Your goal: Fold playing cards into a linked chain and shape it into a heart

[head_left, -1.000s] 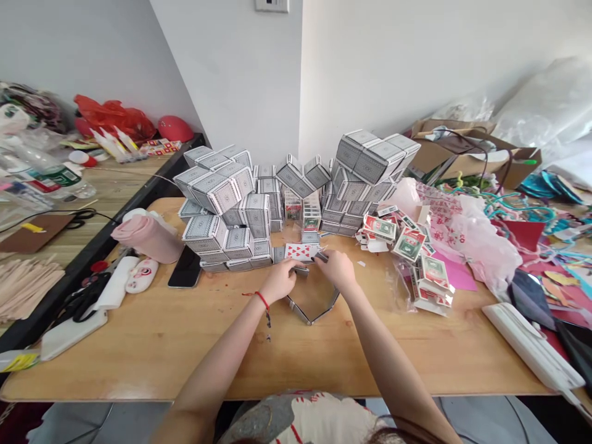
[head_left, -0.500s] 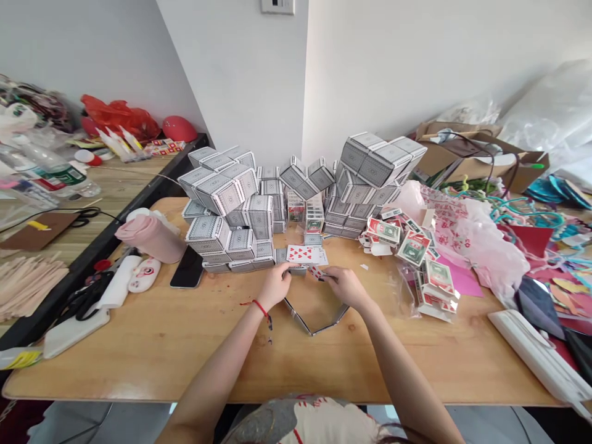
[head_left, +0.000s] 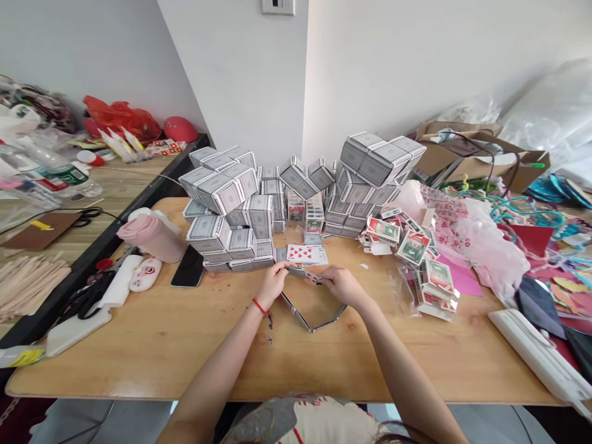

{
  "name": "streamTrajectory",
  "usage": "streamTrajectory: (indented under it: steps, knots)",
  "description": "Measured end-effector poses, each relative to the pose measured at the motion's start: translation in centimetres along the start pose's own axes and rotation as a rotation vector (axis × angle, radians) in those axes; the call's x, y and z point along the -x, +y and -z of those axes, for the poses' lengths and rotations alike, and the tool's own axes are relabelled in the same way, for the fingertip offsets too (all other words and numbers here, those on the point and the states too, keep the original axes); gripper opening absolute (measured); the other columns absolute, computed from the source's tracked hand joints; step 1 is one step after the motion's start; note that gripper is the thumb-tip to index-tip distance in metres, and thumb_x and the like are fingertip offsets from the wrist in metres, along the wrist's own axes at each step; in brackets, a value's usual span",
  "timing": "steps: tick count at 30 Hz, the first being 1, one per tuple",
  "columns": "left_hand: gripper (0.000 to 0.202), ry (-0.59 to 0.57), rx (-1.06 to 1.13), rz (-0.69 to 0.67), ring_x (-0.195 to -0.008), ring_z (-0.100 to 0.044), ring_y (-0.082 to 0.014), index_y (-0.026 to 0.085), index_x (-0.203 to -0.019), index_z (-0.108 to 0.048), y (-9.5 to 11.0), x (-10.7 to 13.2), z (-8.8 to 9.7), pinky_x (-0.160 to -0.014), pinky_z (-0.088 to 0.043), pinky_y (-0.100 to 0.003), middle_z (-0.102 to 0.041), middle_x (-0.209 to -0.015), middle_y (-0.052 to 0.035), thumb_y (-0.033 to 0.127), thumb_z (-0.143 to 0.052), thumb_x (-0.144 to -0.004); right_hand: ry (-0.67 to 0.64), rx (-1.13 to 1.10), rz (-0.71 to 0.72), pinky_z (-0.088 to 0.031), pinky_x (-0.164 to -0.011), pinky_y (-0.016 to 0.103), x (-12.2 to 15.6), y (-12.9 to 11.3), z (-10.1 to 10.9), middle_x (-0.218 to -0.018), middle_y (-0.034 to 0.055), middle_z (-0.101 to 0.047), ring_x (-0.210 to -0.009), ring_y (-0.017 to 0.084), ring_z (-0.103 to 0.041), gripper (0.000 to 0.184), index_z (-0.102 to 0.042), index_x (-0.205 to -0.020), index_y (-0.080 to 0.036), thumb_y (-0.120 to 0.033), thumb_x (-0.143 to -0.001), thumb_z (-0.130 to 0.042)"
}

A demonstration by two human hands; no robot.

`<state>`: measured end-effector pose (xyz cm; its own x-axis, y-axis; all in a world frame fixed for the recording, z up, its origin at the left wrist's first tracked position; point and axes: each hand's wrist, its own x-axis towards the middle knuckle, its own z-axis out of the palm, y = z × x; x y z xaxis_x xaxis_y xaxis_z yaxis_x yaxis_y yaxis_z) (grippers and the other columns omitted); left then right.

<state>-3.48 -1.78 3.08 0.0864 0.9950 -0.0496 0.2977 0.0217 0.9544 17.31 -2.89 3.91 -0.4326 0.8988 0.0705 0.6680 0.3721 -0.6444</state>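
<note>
My left hand (head_left: 274, 282) is closed in a pinch on the left part of a strip of playing cards (head_left: 296, 271) that shows a grey back. My right hand (head_left: 344, 285) pinches the other side, by a card with red pips (head_left: 313, 278). Toward me, a chain of folded playing cards (head_left: 303, 317) stands on edge in a V and reaches up to both hands; whether it is joined to the held cards is hidden by my fingers. Just beyond, a ten-of-hearts-like card (head_left: 300, 253) lies face up on other cards.
Stacks of grey card-covered blocks (head_left: 222, 185) rise at the left, with more blocks (head_left: 379, 160) at the right. Opened card boxes (head_left: 414, 246) lie right of my hands. A phone (head_left: 187, 266), pink cup (head_left: 150, 237) and white pouch (head_left: 536, 351) are farther out.
The card with red pips has swung down and toward the right hand, and more grey back shows beside my left fingers. Both hands have shifted slightly.
</note>
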Motion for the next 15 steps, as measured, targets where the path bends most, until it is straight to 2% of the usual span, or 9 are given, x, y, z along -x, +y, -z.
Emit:
streamTrajectory:
  steps: [7, 15]
  knots:
    - [0.03, 0.021, 0.125, 0.01, -0.092, -0.055, -0.0176, 0.015, -0.081, -0.065, -0.4, -0.2, -0.1, -0.088, -0.037, -0.03, -0.066, -0.092, -0.0038, 0.014, -0.038, -0.069, -0.093, 0.164, -0.025, -0.037, -0.067, 0.024, -0.3, -0.4, 0.2, -0.077, 0.0033, -0.066, -0.078, 0.017, -0.056, 0.024, -0.066, -0.078, -0.021, -0.012, -0.077, -0.044]
    - [0.026, 0.023, 0.203, 0.022, -0.089, -0.055, -0.0178, 0.016, -0.076, -0.064, -1.1, -0.6, -0.2, -0.088, -0.036, -0.031, -0.066, -0.089, -0.004, 0.017, -0.04, -0.067, -0.121, 0.252, -0.063, -0.032, -0.062, 0.022, -0.4, -0.7, 0.4, -0.073, 0.0038, -0.064, -0.073, 0.016, -0.054, 0.024, -0.065, -0.075, -0.021, -0.014, -0.078, -0.042]
